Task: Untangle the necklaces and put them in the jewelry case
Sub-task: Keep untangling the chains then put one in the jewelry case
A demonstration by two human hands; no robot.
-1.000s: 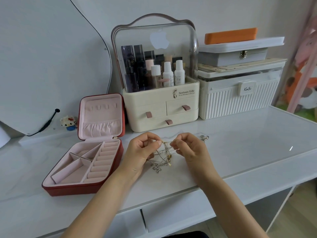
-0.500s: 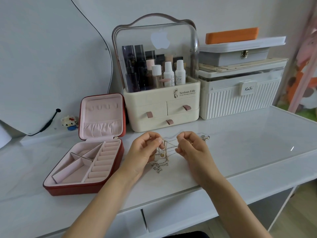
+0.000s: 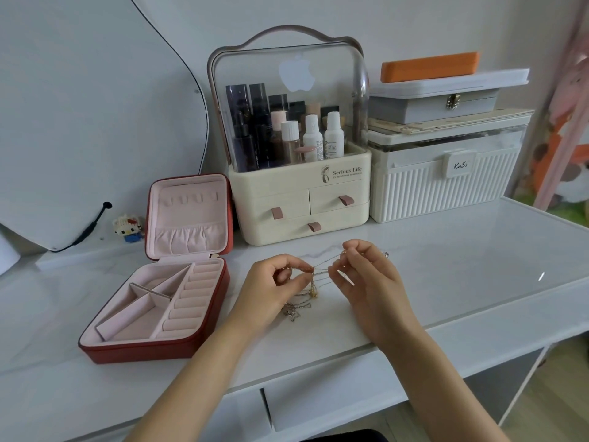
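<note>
White marble-patterned worktop (image 3: 446, 266) against a pale wall, glossy surface, white drawer front below the near edge

Item 1: tangled thin gold and silver chain necklaces (image 3: 314, 275), near centre of the worktop. Upper strands stretched taut between the two hands, raised off the surface; a small gold pendant hangs from the strands; the lower loops and silver pendants lie bunched on the worktop just below the hands. A further bit of silver chain shows beyond the right hand.

Item 2: left hand (image 3: 274, 282), fingers curled, thumb and forefinger pinching the left end of the knotted strands.

Item 3: right hand (image 3: 366, 279), fingers curled, fingertips pinching the right ends of the same strands. Hands close together, not touching.

Item 4: red square jewelry case with pink lining (image 3: 153, 314), left of the hands, lid upright and open. Base holds divided compartments on the left and a row of ring rolls on the right; no necklace in it. Well apart from the necklaces.

Item 5: cream cosmetics organiser with clear domed lid and three small drawers (image 3: 302, 202), far centre, bottles standing inside.

Item 6: white ribbed storage box (image 3: 446, 186), far right, with a grey latched box (image 3: 439, 106) and an orange flat case (image 3: 430, 67) stacked on top.

Item 7: small brick-built cat figure (image 3: 127, 228), far left, beside a curved white mirror panel (image 3: 79, 122)
</note>
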